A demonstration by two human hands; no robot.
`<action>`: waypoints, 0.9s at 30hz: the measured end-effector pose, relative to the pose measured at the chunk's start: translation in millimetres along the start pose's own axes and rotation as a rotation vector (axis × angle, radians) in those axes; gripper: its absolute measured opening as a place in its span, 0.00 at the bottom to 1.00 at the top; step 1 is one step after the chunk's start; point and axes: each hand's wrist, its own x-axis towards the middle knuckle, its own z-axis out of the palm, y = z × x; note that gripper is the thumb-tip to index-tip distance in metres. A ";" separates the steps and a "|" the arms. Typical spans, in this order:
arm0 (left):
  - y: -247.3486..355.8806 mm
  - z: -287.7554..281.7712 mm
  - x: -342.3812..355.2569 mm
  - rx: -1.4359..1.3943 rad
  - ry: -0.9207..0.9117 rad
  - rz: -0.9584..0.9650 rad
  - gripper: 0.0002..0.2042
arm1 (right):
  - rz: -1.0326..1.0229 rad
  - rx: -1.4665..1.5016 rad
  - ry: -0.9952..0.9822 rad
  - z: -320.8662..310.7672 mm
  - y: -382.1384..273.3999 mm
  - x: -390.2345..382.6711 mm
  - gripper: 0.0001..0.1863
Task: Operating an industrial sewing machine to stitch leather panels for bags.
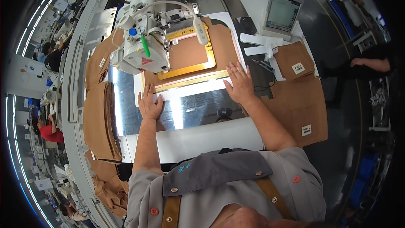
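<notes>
Nearest, lower centre: smooth white cover (211, 138), then the surface (194, 112), polished metal, mirror-like. Left hand (151, 106) was flat at the lower left corner of the white backing sheet (190, 94), right hand (240, 85) flat near its right edge. Grip wide on both, fingers extended, nothing pinched. My read on the step: seating or steadying the layered work at the machine. Next move probably called for even pressure from both hands, no skew, fingertips clear of the stitching area. Materials: straight thin gold strip (192, 82) along the near side; brown fabric panel (185, 54), matte and flat, upper centre, on the backing sheet and under a rigid yellow frame (185, 70), rectangular with rounded corners. White hard-cased sewing head (145, 52) overlapped the frame's left side in view. Farther, upper right: boxy pale screen unit (283, 13), tilted back.
</notes>
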 end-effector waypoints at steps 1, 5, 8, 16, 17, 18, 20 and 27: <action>0.3 0.8 0.4 0.013 -0.013 -0.024 0.30 | 0.005 0.000 -0.023 0.1 0.5 -0.7 0.31; -0.4 2.1 3.0 0.042 0.024 -0.002 0.28 | 0.020 -0.006 -0.077 -1.1 2.3 -1.4 0.31; -0.1 0.6 4.4 0.039 0.028 -0.024 0.27 | 0.020 0.001 -0.069 -0.9 1.0 -0.3 0.31; -0.6 5.2 2.2 0.002 0.096 -0.034 0.24 | 0.011 0.034 -0.034 -5.5 0.7 -2.1 0.31; -1.7 5.3 2.3 0.011 0.096 -0.043 0.24 | 0.001 0.042 -0.036 -4.1 0.6 -1.2 0.31; -3.3 4.9 1.9 0.003 0.099 -0.045 0.23 | 0.002 0.026 -0.037 -2.0 0.3 -0.3 0.31; -1.5 4.0 1.2 -0.012 0.116 -0.041 0.23 | 0.007 -0.004 -0.031 -0.3 2.2 -3.3 0.31; -2.5 4.0 0.6 0.020 0.129 -0.064 0.21 | 0.004 -0.001 -0.047 0.1 0.9 2.5 0.31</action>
